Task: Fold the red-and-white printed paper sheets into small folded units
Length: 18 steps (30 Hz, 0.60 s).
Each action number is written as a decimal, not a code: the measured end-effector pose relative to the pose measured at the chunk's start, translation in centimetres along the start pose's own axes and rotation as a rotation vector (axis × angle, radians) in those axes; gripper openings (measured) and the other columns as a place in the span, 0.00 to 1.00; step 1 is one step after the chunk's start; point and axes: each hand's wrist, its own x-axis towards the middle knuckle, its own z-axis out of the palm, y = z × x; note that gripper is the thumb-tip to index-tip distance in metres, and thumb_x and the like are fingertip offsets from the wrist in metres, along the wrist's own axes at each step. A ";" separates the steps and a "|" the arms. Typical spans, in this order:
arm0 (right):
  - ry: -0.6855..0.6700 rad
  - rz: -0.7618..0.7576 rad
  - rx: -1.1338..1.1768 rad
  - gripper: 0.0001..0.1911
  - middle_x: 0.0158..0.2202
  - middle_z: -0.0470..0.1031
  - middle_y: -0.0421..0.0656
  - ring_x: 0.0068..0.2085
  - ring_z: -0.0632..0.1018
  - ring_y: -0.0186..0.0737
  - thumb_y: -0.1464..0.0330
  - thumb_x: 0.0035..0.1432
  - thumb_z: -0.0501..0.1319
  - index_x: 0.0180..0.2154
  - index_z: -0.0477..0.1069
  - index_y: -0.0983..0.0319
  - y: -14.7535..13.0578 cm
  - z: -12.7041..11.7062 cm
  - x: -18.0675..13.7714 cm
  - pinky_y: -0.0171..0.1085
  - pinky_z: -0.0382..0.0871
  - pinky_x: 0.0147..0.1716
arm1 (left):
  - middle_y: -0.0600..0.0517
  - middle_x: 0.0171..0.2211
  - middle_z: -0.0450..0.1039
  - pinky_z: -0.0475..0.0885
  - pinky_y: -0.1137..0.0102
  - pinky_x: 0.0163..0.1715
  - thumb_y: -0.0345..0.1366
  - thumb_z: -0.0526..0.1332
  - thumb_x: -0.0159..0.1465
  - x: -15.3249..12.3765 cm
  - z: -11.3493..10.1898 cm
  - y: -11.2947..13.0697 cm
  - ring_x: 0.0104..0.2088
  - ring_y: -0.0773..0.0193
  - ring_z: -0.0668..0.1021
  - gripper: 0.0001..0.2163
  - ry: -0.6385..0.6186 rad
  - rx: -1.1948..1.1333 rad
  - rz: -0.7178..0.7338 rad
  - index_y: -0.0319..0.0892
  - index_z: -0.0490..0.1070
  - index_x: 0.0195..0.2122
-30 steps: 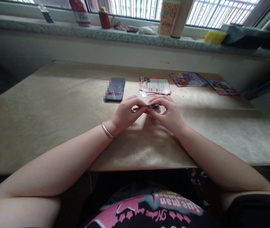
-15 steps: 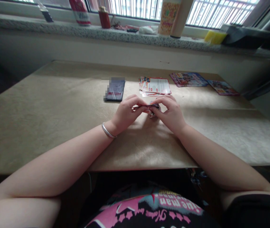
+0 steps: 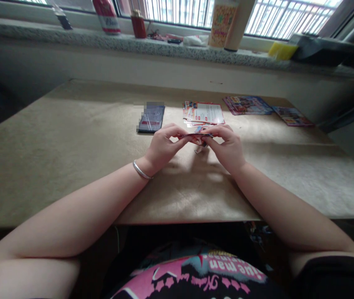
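Between my two hands is a small, red printed card packet (image 3: 197, 139), held above the table and seen nearly edge-on. The thumb and fingers of my left hand (image 3: 163, 146) pinch its left end. At its right end, my right hand (image 3: 229, 148) grips it the same way. Below it shows a small pale scrap (image 3: 198, 150); whether it hangs from the packet or lies on the table I cannot tell. Just beyond my hands lies a loose pile of white and orange printed cards (image 3: 206, 113).
A dark phone (image 3: 151, 119) lies on the table (image 3: 80, 145), left of the cards. Colourful packets (image 3: 249, 104) are stacked at the back right, with another packet (image 3: 292, 115) beside them. Bottles, a patterned cup (image 3: 223, 23) and a yellow item (image 3: 282, 50) stand along the windowsill (image 3: 164, 49).
The packet has turned flatter and its ends are drawn further apart between my hands. My right hand has shifted slightly right. The things on the table stay put.
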 end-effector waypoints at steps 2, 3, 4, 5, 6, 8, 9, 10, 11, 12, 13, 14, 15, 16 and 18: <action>-0.011 -0.008 -0.009 0.06 0.37 0.80 0.39 0.44 0.77 0.42 0.71 0.56 0.67 0.36 0.78 0.54 0.0 0.0 0.0 0.45 0.72 0.47 | 0.54 0.29 0.76 0.71 0.72 0.35 0.39 0.66 0.62 0.0 0.0 0.2 0.32 0.67 0.75 0.07 0.014 -0.003 0.016 0.42 0.77 0.31; -0.015 -0.008 -0.016 0.06 0.37 0.80 0.39 0.44 0.77 0.42 0.71 0.56 0.66 0.36 0.78 0.54 0.0 0.0 0.0 0.45 0.73 0.47 | 0.54 0.29 0.76 0.71 0.72 0.35 0.38 0.66 0.62 -0.1 0.0 0.2 0.32 0.67 0.75 0.07 0.018 -0.001 0.024 0.42 0.77 0.31; -0.020 -0.005 -0.022 0.06 0.37 0.80 0.39 0.44 0.77 0.42 0.71 0.56 0.66 0.36 0.78 0.54 0.0 0.0 0.0 0.45 0.73 0.46 | 0.54 0.29 0.76 0.71 0.72 0.35 0.38 0.67 0.62 -0.1 0.1 0.3 0.32 0.67 0.76 0.06 0.022 0.001 0.033 0.42 0.77 0.31; -0.022 -0.003 -0.025 0.06 0.37 0.80 0.39 0.45 0.77 0.42 0.70 0.57 0.66 0.37 0.78 0.54 0.0 0.0 0.0 0.44 0.74 0.45 | 0.54 0.30 0.76 0.72 0.72 0.36 0.37 0.67 0.62 -0.1 0.1 0.3 0.32 0.67 0.76 0.05 0.029 0.003 0.042 0.42 0.77 0.32; -0.024 0.000 -0.024 0.05 0.37 0.79 0.40 0.45 0.77 0.42 0.70 0.57 0.66 0.37 0.78 0.54 -0.1 0.0 0.0 0.44 0.74 0.44 | 0.54 0.31 0.77 0.72 0.72 0.36 0.36 0.67 0.62 -0.1 0.1 0.2 0.33 0.68 0.76 0.04 0.039 0.008 0.052 0.42 0.77 0.34; -0.024 -0.001 -0.015 0.05 0.37 0.79 0.41 0.45 0.77 0.42 0.69 0.58 0.65 0.37 0.78 0.55 -0.1 0.1 0.0 0.43 0.75 0.43 | 0.53 0.33 0.78 0.72 0.72 0.38 0.35 0.66 0.63 -0.1 0.0 0.2 0.34 0.68 0.77 0.05 0.048 0.025 0.082 0.42 0.78 0.39; -0.023 -0.003 -0.012 0.04 0.37 0.79 0.41 0.45 0.77 0.42 0.68 0.58 0.65 0.37 0.78 0.55 -0.1 0.1 0.0 0.43 0.75 0.43 | 0.53 0.34 0.78 0.73 0.72 0.38 0.35 0.65 0.63 -0.1 0.0 0.2 0.34 0.68 0.77 0.06 0.046 0.036 0.101 0.43 0.78 0.41; -0.021 -0.004 -0.010 0.04 0.37 0.79 0.41 0.45 0.77 0.42 0.68 0.58 0.65 0.37 0.78 0.55 -0.1 0.1 -0.1 0.43 0.75 0.43 | 0.53 0.35 0.78 0.73 0.71 0.39 0.35 0.65 0.64 -0.1 0.0 0.2 0.35 0.67 0.78 0.06 0.042 0.045 0.120 0.43 0.78 0.41; -0.019 -0.004 -0.010 0.04 0.37 0.79 0.41 0.45 0.77 0.42 0.67 0.58 0.65 0.37 0.78 0.55 -0.1 0.1 -0.1 0.43 0.75 0.43 | 0.53 0.35 0.78 0.73 0.71 0.39 0.35 0.64 0.64 -0.1 0.0 0.2 0.35 0.67 0.78 0.05 0.036 0.052 0.138 0.43 0.78 0.40; -0.021 -0.003 -0.011 0.04 0.38 0.80 0.41 0.45 0.77 0.42 0.67 0.59 0.65 0.37 0.78 0.55 0.0 0.1 -0.1 0.44 0.75 0.43 | 0.52 0.35 0.78 0.73 0.71 0.39 0.35 0.64 0.65 -0.1 -0.1 0.3 0.35 0.67 0.78 0.04 0.032 0.056 0.149 0.43 0.78 0.38; -0.024 -0.002 -0.012 0.04 0.38 0.80 0.41 0.45 0.77 0.42 0.67 0.59 0.65 0.37 0.78 0.55 0.0 0.1 -0.1 0.44 0.75 0.43 | 0.52 0.35 0.78 0.73 0.71 0.38 0.34 0.64 0.65 -0.1 -0.1 0.4 0.35 0.67 0.78 0.04 0.032 0.059 0.152 0.43 0.78 0.37; -0.027 -0.001 -0.012 0.04 0.38 0.80 0.41 0.45 0.77 0.42 0.67 0.59 0.65 0.38 0.78 0.55 -0.1 0.1 -0.1 0.44 0.75 0.43 | 0.52 0.34 0.78 0.73 0.71 0.38 0.34 0.64 0.65 -0.1 -0.1 0.4 0.35 0.67 0.77 0.04 0.034 0.062 0.151 0.43 0.78 0.37; -0.033 0.000 -0.014 0.04 0.38 0.80 0.41 0.45 0.77 0.43 0.67 0.59 0.65 0.38 0.78 0.55 -0.1 0.1 -0.1 0.44 0.75 0.44 | 0.52 0.34 0.78 0.73 0.71 0.38 0.35 0.64 0.65 -0.1 -0.1 0.4 0.34 0.67 0.77 0.03 0.034 0.067 0.147 0.42 0.77 0.36; -0.037 -0.002 -0.018 0.05 0.38 0.80 0.41 0.45 0.77 0.43 0.68 0.58 0.65 0.38 0.78 0.54 -0.1 0.1 -0.1 0.45 0.75 0.44 | 0.52 0.34 0.78 0.73 0.71 0.38 0.35 0.64 0.64 -0.1 -0.1 0.5 0.34 0.67 0.77 0.03 0.036 0.074 0.143 0.42 0.77 0.36; -0.038 -0.015 -0.034 0.05 0.38 0.80 0.41 0.45 0.78 0.43 0.68 0.58 0.65 0.38 0.78 0.54 -0.3 0.1 -0.1 0.46 0.74 0.47 | 0.52 0.33 0.78 0.73 0.70 0.38 0.35 0.64 0.64 -0.1 -0.1 0.4 0.34 0.67 0.77 0.03 0.039 0.086 0.142 0.43 0.77 0.36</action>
